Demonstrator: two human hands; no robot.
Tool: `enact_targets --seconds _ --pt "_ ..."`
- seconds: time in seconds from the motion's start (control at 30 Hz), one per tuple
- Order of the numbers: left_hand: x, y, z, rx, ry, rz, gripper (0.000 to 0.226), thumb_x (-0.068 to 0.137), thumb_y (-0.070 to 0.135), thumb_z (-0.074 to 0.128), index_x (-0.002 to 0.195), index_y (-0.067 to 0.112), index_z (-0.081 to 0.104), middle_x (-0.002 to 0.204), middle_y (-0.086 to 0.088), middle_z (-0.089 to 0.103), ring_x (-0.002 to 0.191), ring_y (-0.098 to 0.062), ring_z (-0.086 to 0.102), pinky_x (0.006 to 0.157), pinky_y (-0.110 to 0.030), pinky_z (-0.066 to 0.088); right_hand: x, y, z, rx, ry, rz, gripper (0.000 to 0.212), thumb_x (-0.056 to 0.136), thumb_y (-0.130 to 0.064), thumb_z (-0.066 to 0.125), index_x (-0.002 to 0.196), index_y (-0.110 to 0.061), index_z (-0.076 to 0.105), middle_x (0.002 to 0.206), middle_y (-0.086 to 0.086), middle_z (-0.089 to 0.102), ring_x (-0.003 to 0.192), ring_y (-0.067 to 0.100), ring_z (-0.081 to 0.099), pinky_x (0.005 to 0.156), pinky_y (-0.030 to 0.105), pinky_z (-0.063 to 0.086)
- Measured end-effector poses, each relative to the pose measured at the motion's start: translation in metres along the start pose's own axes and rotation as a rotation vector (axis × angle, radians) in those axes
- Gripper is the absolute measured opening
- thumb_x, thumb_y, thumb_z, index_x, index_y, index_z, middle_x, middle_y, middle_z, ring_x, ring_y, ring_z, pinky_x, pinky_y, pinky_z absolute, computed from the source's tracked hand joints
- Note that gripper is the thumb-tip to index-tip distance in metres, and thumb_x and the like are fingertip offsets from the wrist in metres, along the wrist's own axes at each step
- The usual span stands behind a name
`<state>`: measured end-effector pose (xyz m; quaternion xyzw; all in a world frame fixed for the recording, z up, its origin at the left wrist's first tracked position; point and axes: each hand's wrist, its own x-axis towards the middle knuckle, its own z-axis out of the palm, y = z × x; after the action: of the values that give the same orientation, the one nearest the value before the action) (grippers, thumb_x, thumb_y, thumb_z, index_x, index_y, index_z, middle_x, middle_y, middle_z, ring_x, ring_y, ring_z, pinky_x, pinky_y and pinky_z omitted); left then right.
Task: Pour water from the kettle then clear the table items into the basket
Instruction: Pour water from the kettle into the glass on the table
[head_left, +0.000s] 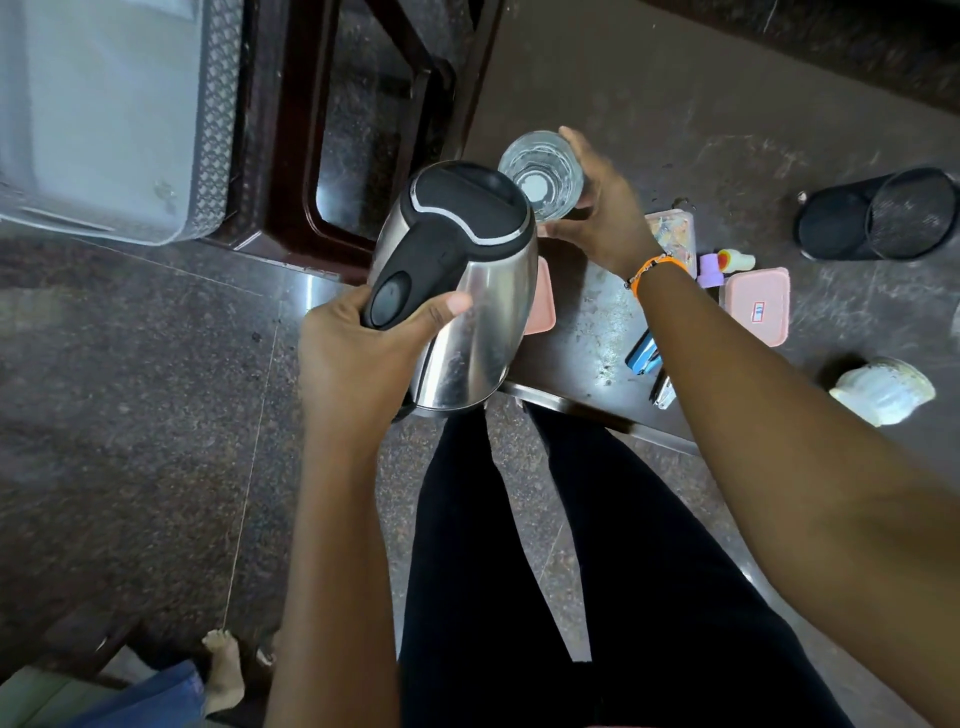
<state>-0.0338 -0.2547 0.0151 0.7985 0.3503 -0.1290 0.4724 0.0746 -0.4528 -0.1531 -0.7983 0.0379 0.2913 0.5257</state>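
Kettle (462, 291) work is occupying the middle of the frame, but going from the left: a grey basket (104, 119) with a lattice wall is sitting in the upper left, beside a dark wooden frame (291, 156), and a bare foot (224, 670) is showing at the bottom left on the speckled floor (130, 389). My left hand (358, 353) is gripping the kettle's black handle, fingers curled round it and thumb pressing on the steel body. I am holding the kettle tilted, its black lid end leaning toward the upper right, above the bench (602, 322) edge; whether water is running out I cannot tell. Just beyond its spout end, my right hand (602, 208) is holding a clear glass (543, 174), fingers and thumb wrapped round its side, at upper centre; a light patch is showing at the glass bottom. An orange band (652, 267) is circling my right wrist. Partly hidden beneath the kettle, a pink box (540, 306) is lying on the bench. Right of my wrist, a clear tub (675, 234), a small lilac and yellow bottle (722, 265), a pink lidded container (758, 304) and a blue stapler (647, 353) are lying close together. Farther right, a black mesh holder (878, 218) is lying on its side and a pale shell (883, 389) is resting near the bench edge.
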Motion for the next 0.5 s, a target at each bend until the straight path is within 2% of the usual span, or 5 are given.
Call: enact_targets --seconds 0.1,0.17,0.3,0.4,0.5 --pt "-0.005 -0.009 -0.004 -0.037 0.027 0.031 0.065 0.05 0.055 0.08 0.065 -0.003 0.055 0.055 -0.002 0.045 0.051 -0.011 0.038 0.048 -0.022 0.033 -0.002 -0.002 -0.001 -0.101 0.029 -0.001 0.097 0.065 -0.01 0.079 0.146 -0.02 0.025 0.138 0.011 0.045 0.12 0.018 0.048 0.105 0.033 0.044" --pt "-0.007 -0.013 -0.008 -0.038 0.061 0.041 0.076 0.044 0.062 0.075 0.066 -0.007 0.05 0.056 -0.003 0.042 0.052 -0.011 0.036 0.048 -0.023 0.031 -0.005 -0.007 0.001 -0.234 0.056 -0.005 0.099 0.066 -0.015 0.08 0.146 -0.022 0.023 0.134 0.013 0.044 0.109 0.015 0.047 0.099 0.025 0.042" --pt "-0.01 -0.022 -0.026 -0.18 0.101 0.001 0.078 0.046 0.061 0.072 0.061 -0.009 0.042 0.056 -0.008 0.038 0.052 -0.012 0.033 0.049 -0.024 0.028 -0.017 -0.027 0.004 -0.374 0.204 -0.026 0.085 0.067 -0.015 0.077 0.141 -0.013 0.035 0.127 0.009 0.036 0.116 0.025 0.05 0.11 0.034 0.037" --pt "-0.014 -0.031 -0.047 -0.327 0.132 -0.01 0.069 0.054 0.051 0.072 0.058 -0.009 0.038 0.049 -0.005 0.036 0.041 -0.008 0.032 0.041 -0.012 0.028 -0.037 -0.053 0.016 -0.388 0.306 -0.092 0.049 0.073 -0.009 0.068 0.121 -0.009 0.056 0.112 0.001 0.038 0.088 0.021 0.055 0.099 0.039 0.046" --pt "-0.018 -0.042 -0.074 -0.465 0.149 0.024 0.058 0.06 0.042 0.069 0.054 -0.005 0.035 0.042 0.007 0.034 0.037 0.0 0.031 0.039 -0.007 0.029 -0.055 -0.086 0.038 -0.353 0.276 -0.128 0.027 0.078 -0.007 0.064 0.104 -0.011 0.065 0.108 0.009 0.059 0.072 0.026 0.059 0.082 0.032 0.049"
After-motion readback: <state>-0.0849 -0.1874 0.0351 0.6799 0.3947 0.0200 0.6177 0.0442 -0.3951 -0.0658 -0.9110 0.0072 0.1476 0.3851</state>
